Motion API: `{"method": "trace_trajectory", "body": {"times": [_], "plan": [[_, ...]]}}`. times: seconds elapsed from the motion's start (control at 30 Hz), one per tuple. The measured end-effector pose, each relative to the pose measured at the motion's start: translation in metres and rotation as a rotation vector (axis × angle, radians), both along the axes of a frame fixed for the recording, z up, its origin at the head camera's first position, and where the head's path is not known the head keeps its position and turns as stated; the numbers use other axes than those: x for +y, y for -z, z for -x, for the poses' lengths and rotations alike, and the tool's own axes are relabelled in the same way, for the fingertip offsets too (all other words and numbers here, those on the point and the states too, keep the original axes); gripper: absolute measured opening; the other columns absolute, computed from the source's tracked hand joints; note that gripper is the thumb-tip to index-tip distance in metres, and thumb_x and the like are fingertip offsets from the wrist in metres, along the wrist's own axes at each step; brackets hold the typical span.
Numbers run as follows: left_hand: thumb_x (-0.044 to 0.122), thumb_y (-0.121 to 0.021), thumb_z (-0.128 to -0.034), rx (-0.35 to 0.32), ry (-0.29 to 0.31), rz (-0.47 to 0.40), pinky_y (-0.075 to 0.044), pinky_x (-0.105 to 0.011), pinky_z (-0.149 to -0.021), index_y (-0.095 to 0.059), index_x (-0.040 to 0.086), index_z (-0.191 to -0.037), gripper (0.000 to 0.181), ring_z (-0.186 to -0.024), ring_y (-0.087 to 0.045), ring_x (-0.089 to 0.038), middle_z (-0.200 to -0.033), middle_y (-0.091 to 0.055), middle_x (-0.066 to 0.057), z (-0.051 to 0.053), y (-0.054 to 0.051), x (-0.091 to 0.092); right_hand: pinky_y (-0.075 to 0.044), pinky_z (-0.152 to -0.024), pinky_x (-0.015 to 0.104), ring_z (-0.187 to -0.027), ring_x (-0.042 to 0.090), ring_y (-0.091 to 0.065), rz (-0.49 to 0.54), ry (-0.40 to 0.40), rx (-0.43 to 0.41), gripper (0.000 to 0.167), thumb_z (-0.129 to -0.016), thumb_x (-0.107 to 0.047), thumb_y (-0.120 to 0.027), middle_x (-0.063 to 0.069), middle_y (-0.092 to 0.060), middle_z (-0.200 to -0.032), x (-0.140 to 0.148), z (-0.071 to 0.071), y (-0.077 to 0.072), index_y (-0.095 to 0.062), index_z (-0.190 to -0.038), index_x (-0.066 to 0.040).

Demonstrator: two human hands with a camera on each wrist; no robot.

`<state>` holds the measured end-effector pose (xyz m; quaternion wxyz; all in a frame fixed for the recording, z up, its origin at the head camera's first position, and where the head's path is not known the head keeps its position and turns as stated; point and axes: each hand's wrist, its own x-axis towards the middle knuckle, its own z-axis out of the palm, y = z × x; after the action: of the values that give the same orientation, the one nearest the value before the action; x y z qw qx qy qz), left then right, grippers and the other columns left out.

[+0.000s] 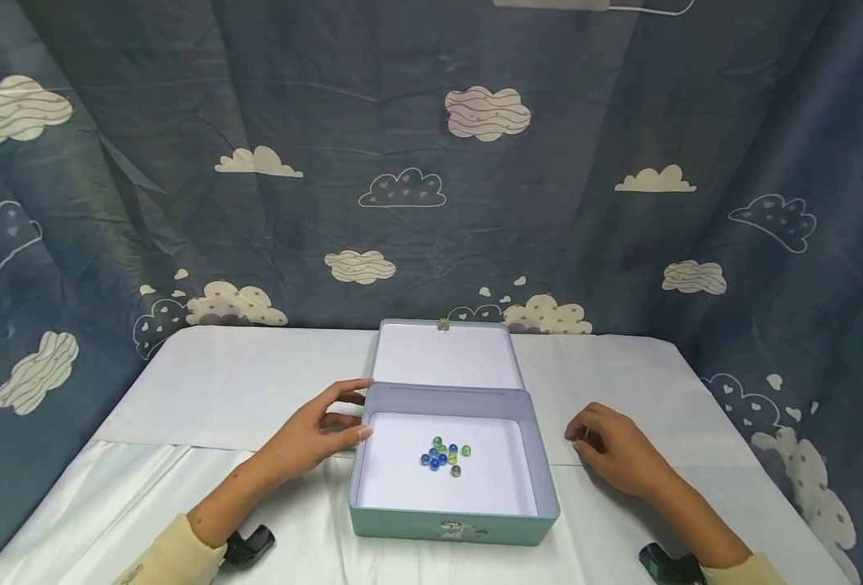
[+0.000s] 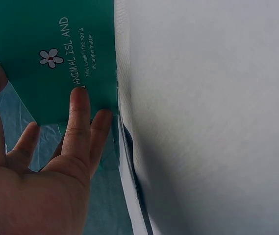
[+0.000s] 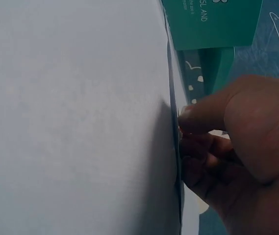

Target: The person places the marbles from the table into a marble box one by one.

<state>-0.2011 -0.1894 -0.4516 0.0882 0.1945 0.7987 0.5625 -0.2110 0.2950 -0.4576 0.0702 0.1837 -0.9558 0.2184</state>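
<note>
A green tin box [image 1: 461, 526] with a pale inside stands on the table, its hinged lid [image 1: 446, 353] laid back behind it. Several glass marbles [image 1: 442, 459], blue, green and yellowish, lie grouped on the box floor. My left hand [image 1: 307, 435] is at the box's left side, thumb and fingers spread along the wall. In the left wrist view, extended fingers [image 2: 79, 117] lie against the green printed side. To the right of the box and apart from it, my right hand [image 1: 617, 451] rests on the table, fingers loosely curled; I see nothing in it.
A white cloth [image 1: 285, 366] with fold lines covers the table. Behind and around it hangs a dark blue curtain [image 1: 402, 106] with cloud prints. Each wrist wears a black device, one [image 1: 250, 546] on the left and one [image 1: 669, 565] on the right.
</note>
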Motion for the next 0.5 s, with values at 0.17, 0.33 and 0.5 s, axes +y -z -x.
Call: {"method": "trace_trajectory", "body": {"times": [0.17, 0.33, 0.5], "plan": [[0.028, -0.077, -0.1007, -0.01, -0.005, -0.008, -0.063, -0.032, -0.09, -0.045, 0.031, -0.16, 0.068, -0.129, -0.064, -0.036, -0.152, -0.049, -0.018, 0.001, 0.001, 0.001, -0.049, -0.065, 0.025, -0.076, 0.006, -0.053, 0.048, -0.011, 0.023, 0.021, -0.089, 0.001, -0.08, -0.008, -0.062, -0.09, -0.003, -0.003, -0.003, -0.073, -0.101, -0.014], [0.03, -0.078, -0.1005, -0.007, 0.0, 0.002, -0.062, -0.031, -0.091, -0.044, 0.029, -0.16, 0.068, -0.129, -0.064, -0.035, -0.152, -0.05, -0.019, 0.001, 0.001, 0.001, -0.049, -0.06, 0.023, -0.072, 0.005, -0.054, 0.14, -0.034, 0.114, 0.025, -0.087, 0.004, -0.082, -0.009, -0.063, -0.089, -0.008, -0.007, -0.006, -0.073, -0.101, -0.015], [0.029, -0.077, -0.1007, 0.003, 0.003, -0.003, -0.062, -0.031, -0.091, -0.044, 0.029, -0.16, 0.068, -0.128, -0.065, -0.035, -0.152, -0.05, -0.02, 0.002, -0.001, 0.001, -0.053, -0.06, 0.024, -0.07, 0.006, -0.057, 0.226, -0.089, 0.223, 0.03, -0.086, 0.007, -0.082, -0.011, -0.064, -0.089, -0.017, -0.01, -0.015, -0.073, -0.101, -0.018]]}}
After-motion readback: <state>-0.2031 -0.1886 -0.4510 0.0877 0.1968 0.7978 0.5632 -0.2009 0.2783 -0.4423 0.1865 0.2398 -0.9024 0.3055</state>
